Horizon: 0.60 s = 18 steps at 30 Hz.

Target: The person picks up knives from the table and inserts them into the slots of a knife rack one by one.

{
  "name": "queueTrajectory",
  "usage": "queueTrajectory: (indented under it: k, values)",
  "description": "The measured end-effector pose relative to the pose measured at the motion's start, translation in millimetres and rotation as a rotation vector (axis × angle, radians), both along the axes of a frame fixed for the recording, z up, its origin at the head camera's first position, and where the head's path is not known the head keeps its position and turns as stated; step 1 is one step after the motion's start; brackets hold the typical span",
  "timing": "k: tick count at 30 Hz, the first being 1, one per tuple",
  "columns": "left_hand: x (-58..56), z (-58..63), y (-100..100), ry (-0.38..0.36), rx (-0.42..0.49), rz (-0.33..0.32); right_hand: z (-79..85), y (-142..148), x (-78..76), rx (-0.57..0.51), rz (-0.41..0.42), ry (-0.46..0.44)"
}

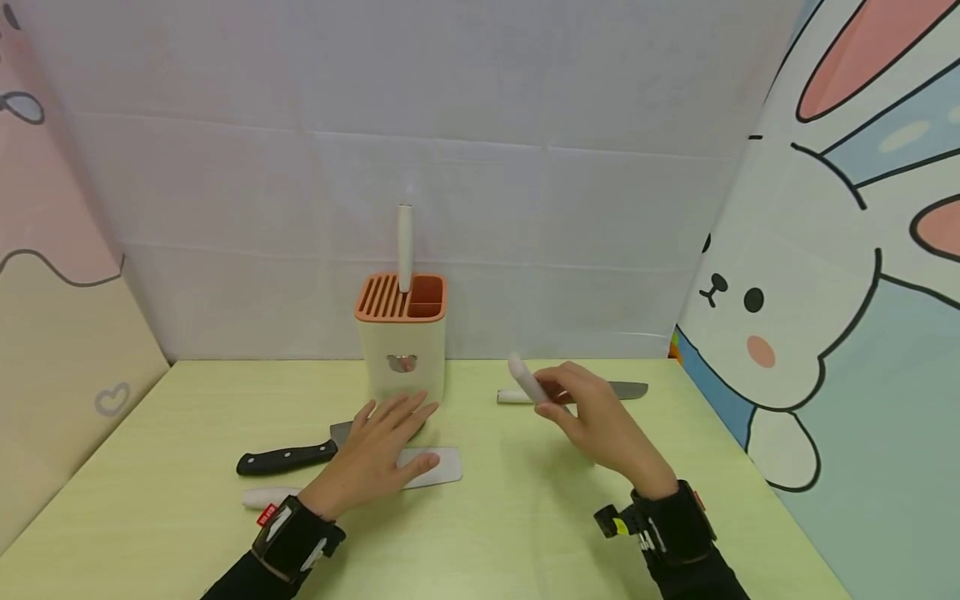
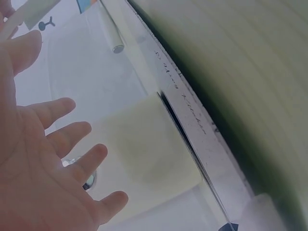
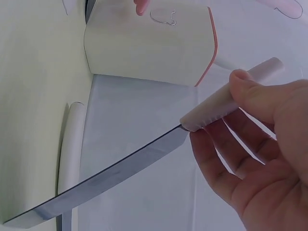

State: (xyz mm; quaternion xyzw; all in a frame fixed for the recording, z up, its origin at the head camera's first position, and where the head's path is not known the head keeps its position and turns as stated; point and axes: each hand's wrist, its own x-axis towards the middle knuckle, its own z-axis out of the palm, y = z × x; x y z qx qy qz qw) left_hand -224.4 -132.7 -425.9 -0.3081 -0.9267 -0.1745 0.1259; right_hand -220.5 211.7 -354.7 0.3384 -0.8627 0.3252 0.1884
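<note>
My right hand point(image 1: 600, 421) pinches the white handle point(image 1: 528, 380) of a knife between thumb and fingers. In the right wrist view the knife's long blade point(image 3: 120, 177) slants down toward the tabletop. Behind that hand lies another white-handled knife point(image 1: 628, 390). My left hand point(image 1: 382, 458) is spread with its fingers extended, in front of the knife block point(image 1: 401, 342); contact with the block cannot be judged. Beneath or beside this hand are a black-handled knife point(image 1: 288, 460) and a white-handled knife with a broad blade point(image 1: 444, 467), both partly covered by it.
One white handle point(image 1: 405, 246) stands upright out of the block's orange slotted top point(image 1: 382, 300). The pale yellow-green table point(image 1: 480, 542) meets a white sheet point(image 1: 525, 208) at the back. Cartoon-printed panels flank both sides.
</note>
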Motion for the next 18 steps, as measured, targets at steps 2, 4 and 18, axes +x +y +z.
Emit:
queueTrajectory:
  k: [2,4,18]
  values:
    - [0.2,0.7,0.0,-0.004,0.002,0.001,1.3,0.1,0.6,-0.022,-0.007,-0.003]
    - [0.4,1.3,0.0,-0.007,0.005,0.000,1.8,0.3,0.4,-0.048,-0.018,0.005]
    - [0.4,2.0,-0.7,-0.010,0.007,-0.002,9.5,0.1,2.5,-0.403,-0.094,-0.062]
